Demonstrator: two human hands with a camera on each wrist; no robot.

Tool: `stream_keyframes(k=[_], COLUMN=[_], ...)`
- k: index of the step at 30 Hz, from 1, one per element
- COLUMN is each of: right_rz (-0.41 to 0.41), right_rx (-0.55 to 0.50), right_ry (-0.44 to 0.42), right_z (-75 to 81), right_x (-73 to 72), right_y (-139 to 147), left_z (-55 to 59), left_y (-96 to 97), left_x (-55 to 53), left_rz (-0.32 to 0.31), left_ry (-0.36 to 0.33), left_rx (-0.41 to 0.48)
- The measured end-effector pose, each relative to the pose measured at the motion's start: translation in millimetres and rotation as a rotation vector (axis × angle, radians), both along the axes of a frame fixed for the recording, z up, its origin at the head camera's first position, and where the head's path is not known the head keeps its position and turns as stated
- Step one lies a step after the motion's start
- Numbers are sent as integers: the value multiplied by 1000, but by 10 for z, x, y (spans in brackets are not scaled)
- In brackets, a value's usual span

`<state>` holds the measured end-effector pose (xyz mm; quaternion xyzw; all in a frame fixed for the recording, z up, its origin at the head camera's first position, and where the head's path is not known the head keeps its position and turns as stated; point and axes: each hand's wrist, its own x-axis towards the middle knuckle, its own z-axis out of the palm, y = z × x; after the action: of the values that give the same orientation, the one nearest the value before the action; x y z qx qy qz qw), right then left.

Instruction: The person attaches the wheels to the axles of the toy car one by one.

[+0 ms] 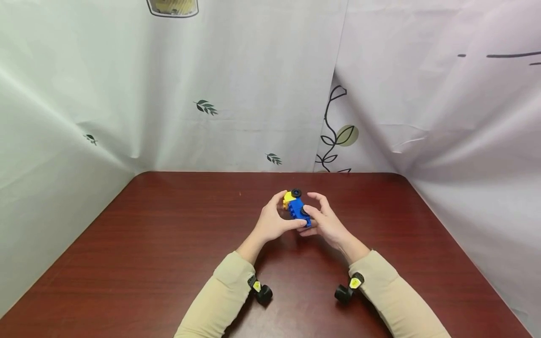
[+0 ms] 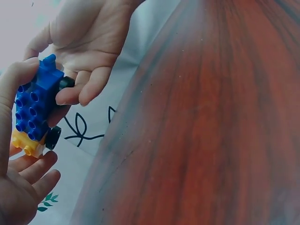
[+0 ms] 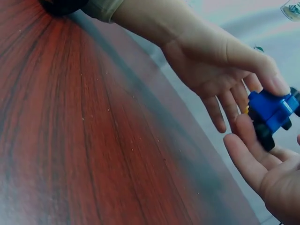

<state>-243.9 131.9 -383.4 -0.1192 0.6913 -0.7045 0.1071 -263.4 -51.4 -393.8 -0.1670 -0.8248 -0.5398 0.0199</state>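
A toy car of studded building blocks, blue with a yellow end and black wheels, is held up between both hands above the table. My left hand grips it lengthwise, thumb on the blue end and fingers at the yellow end. From the other side, my right hand holds the blue part by a black wheel, its thumb over that wheel and fingers beneath. In the left wrist view the studs of the blue block face the camera. A second black wheel sticks out beside the yellow block.
The dark red-brown wooden table spreads out under both arms. Pale cloth with printed leaves and a vine hangs behind it and along its sides. Each sleeved wrist wears a black camera, one on the left and one on the right.
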Motion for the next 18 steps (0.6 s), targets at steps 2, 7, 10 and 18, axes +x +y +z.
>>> stream_keyframes(k=[2,7,10,18], right_rz=[-39,-133,-188,-361], right_rx=[41,146,179,259], right_ry=[43,239,408,817], right_z=[-9,-24,21,204], right_x=[-11,-10,57,270], right_y=[5,3,-26,-153], left_z=[8,12,12,25], left_y=[-2,-25,-40,-34], left_x=[-5,-33,-46,-38], left_rz=[11,84,146,214], left_ry=[-12,-65,-111,-142], left_rx=[33,156,192,158])
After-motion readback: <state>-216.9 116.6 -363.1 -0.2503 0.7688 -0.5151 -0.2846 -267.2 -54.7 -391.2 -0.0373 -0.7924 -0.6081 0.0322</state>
